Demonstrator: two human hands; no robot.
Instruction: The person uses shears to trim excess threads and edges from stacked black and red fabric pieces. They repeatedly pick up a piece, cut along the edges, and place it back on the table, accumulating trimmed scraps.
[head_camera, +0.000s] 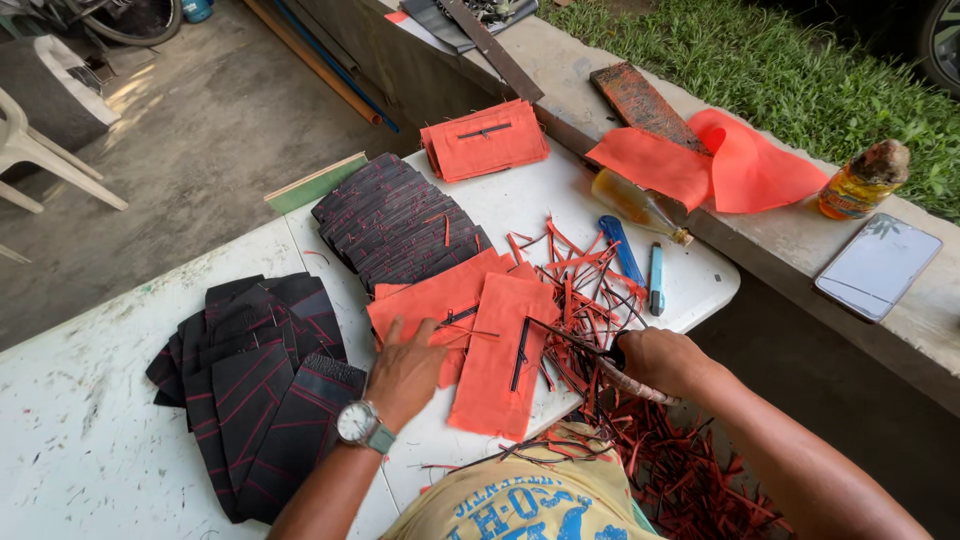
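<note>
Scissors (585, 355) were gripped in the right hand (660, 360) near the bench's (90, 420) right edge, blades pointed at an orange fabric piece (500, 365); the left hand (405, 375) was laid flat, fingers spread in an open grip, on the orange pieces beside it; dark striped pieces (255, 390) were stacked toward the left; red trimmings (580, 275) were heaped near the right edge.

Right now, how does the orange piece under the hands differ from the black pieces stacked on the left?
The orange piece is plain orange with a dark slit; the black pieces are dark with thin red lines. The orange piece lies flat, pressed by the left hand, with the right hand beside it; the black pieces lie fanned and untouched. Both are flat panels on the white table.
</note>
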